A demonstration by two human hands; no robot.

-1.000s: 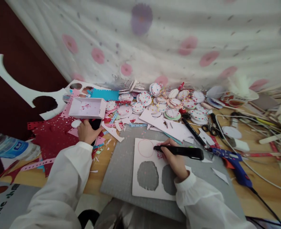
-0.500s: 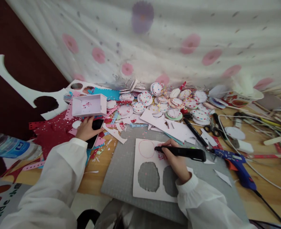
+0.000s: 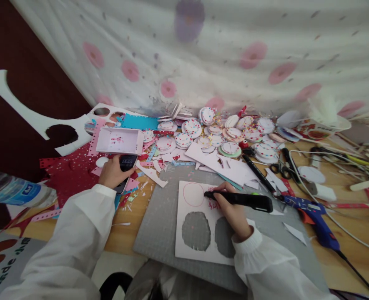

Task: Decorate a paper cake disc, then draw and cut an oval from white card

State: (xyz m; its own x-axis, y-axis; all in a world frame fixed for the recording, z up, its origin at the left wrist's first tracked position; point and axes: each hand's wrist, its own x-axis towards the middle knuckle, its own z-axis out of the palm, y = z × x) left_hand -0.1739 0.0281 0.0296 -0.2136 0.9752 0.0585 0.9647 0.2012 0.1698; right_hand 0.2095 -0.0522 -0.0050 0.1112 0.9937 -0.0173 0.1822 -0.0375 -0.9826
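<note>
My left hand [image 3: 111, 172] is closed around the side of a black phone [image 3: 127, 162], thumb across it, just below a small white open box [image 3: 118, 141]. The phone's screen is lit and shows the time. In my right hand [image 3: 232, 212] is a black utility knife [image 3: 249, 201], its tip pointing left beside a red circle drawn on a white board [image 3: 179, 225]. Two large round holes are cut in the board, and red handwriting is partly hidden behind my hand. Under the board lies a grey cutting mat [image 3: 153, 216].
Stacked white discs with coloured dots [image 3: 192, 127] line the back. A blue glue gun [image 3: 320, 227], scissors [image 3: 281, 168] and a black marker [image 3: 257, 173] lie right. Red sheet [image 3: 68, 171], paper scraps and a water bottle [image 3: 24, 191] are on the left.
The phone's screen has lit up, and my left hand has shifted slightly on it. My right hand and the knife stay at the same place by the red circle.
</note>
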